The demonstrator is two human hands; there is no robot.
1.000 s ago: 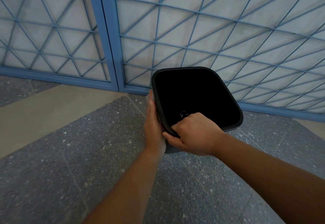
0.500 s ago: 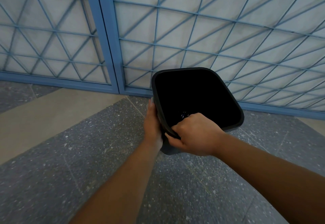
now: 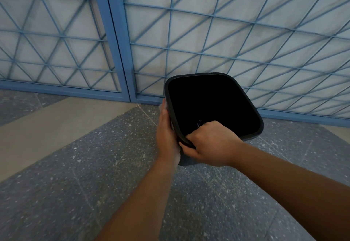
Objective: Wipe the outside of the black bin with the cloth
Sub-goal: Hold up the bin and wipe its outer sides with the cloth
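Speckled grey stone floor; right hand grips smooth black bin rim, left hand presses pale cloth on side.

The black bin looks like smooth plastic, matt on its rim and outer wall, its inside too dark to judge. The cloth shows only as a pale, soft-looking sliver against the bin's left wall; its weave cannot be told. The floor is speckled grey stone with a dull, fine-grained finish, crossed by a plain beige band. The grille is blue-painted metal bars, before a flat, matt whitish panel
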